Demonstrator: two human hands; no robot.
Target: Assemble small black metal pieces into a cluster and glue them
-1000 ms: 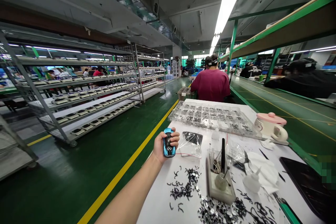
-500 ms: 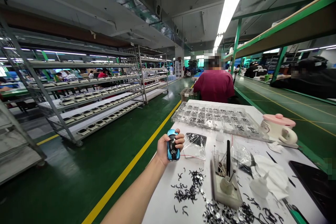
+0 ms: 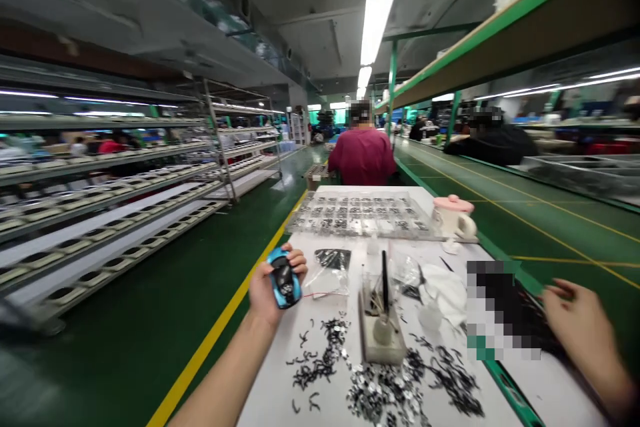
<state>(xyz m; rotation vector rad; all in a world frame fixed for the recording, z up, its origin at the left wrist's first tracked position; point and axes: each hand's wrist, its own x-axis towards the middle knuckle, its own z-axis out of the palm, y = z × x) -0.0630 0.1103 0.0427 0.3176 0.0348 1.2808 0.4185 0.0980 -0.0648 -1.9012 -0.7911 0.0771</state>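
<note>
My left hand (image 3: 265, 290) is wrapped round a blue-and-black toy car (image 3: 285, 279), held above the left edge of the white table. At the right edge, my right hand (image 3: 580, 313) has come into view with loosely bent fingers and holds nothing that I can see. It is nearest to a flat black object (image 3: 530, 313), partly pixelated. Small black curved pieces (image 3: 320, 360) and a heap of small shiny pieces (image 3: 383, 393) lie spread on the table. Between them a grey holder (image 3: 385, 347) bears black tweezers (image 3: 385, 280) and a small clear bottle.
A clear compartment tray (image 3: 357, 213) of small parts lies at the table's far side, beside a white mug with pink lid (image 3: 453, 213). A plastic bag (image 3: 327, 270) and white tissue (image 3: 445, 293) lie nearer. Ahead sits a person in a maroon shirt (image 3: 363, 153); racks (image 3: 150, 180) stand left.
The view has turned right, so the table and my left hand with the toy car appear further left. The car is tilted a little. My right hand has entered at the right.
</note>
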